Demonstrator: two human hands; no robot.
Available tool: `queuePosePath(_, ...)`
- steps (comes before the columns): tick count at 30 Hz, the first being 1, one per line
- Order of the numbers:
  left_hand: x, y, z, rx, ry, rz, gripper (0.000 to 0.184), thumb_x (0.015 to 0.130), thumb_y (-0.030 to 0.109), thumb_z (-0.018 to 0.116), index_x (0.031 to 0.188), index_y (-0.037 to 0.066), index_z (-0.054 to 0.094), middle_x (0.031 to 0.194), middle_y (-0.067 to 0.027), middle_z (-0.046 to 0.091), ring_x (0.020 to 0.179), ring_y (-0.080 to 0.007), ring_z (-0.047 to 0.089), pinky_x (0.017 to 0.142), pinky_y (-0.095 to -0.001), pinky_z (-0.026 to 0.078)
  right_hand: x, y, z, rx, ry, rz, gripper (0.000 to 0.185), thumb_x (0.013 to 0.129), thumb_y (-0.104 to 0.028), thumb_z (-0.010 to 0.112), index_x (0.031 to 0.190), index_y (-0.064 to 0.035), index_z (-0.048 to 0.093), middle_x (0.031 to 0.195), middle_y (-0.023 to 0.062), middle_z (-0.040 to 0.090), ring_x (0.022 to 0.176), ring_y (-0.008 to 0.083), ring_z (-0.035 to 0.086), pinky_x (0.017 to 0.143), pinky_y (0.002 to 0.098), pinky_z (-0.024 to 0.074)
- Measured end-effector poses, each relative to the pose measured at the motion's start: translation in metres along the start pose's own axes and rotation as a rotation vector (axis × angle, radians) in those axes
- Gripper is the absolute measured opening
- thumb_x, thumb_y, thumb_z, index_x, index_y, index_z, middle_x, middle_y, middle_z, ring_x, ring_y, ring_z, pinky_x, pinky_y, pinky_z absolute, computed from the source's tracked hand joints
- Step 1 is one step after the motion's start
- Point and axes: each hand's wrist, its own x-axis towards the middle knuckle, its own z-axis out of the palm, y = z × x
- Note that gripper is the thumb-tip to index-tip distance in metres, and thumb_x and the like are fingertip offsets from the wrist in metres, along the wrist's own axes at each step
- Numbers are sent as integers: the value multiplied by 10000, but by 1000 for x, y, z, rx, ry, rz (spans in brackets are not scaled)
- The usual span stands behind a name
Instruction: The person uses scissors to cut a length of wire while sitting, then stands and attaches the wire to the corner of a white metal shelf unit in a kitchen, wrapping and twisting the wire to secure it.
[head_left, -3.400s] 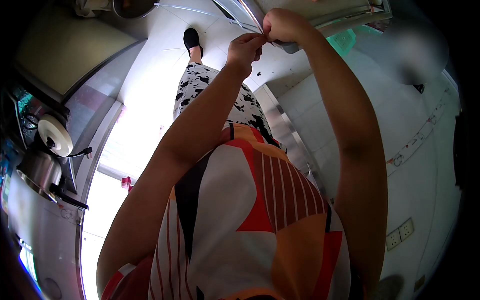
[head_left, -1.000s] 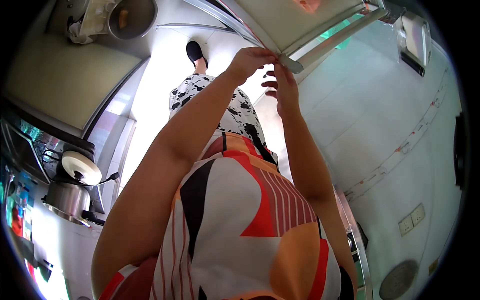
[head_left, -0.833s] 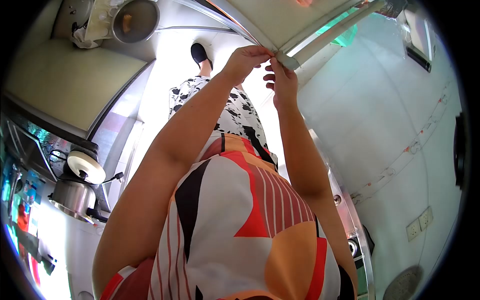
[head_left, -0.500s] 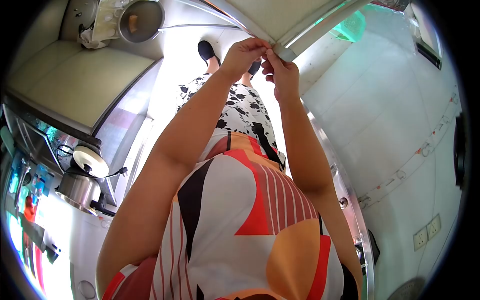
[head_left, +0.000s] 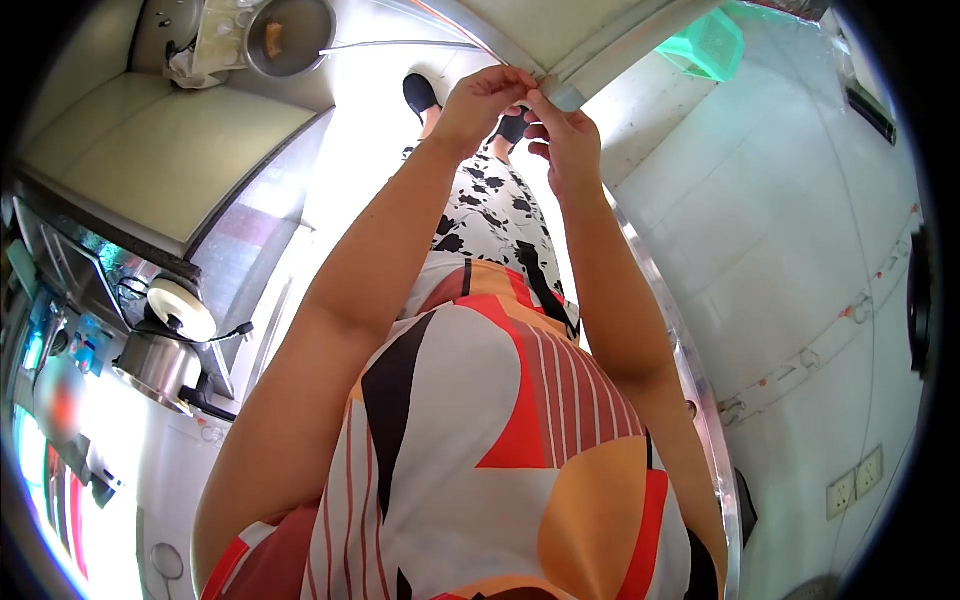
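Observation:
My left hand and my right hand meet in front of me with arms stretched out. The fingers of each are pinched together, thumb to index, at the corner edge of a pale panel. What lies between the fingertips is too small to make out. A short greyish, tape-like piece sits on the panel's edge, right beside my right fingertips.
At the far left are a pan with a brown piece in it, a steel pot and a pale lid. A green plastic basket sits beyond the panel. Wall sockets are at right.
The view has shifted slightly. Both hands stay pinched at the same panel corner, with only a small change in the fingers.

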Motion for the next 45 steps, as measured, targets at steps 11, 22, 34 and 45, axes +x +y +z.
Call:
queuePosePath(11,-2,5,1,91,-23,-9,149,865,71,505,987,50,587,925,-15,605,885,-101,554,797,-273,432,1,3,-6,-91,-27,12,279,731,-233,705,875,-9,623,678,36,575,553,92,517,491,200,412)
queuePosePath(22,1,1,-1,93,-37,19,124,859,64,497,931,54,598,856,4,590,790,-89,550,751,-241,448,6,6,-3,66,-48,44,187,761,-221,690,758,-45,625,672,8,592,547,67,493,489,189,380)
queuePosePath(34,-15,1,17,-93,213,29,166,829,48,566,986,-7,571,900,-75,611,853,-165,588,795,-295,488,11,17,2,278,8,-85,107,781,-84,610,712,-3,597,610,33,554,498,76,447,437,197,314)
queuePosePath(45,-14,-15,32,216,416,137,147,811,38,593,935,-39,604,835,-76,625,735,-125,588,664,-246,499,15,27,3,399,30,-111,141,746,-79,594,627,-30,537,548,18,485,447,84,395,411,215,286)
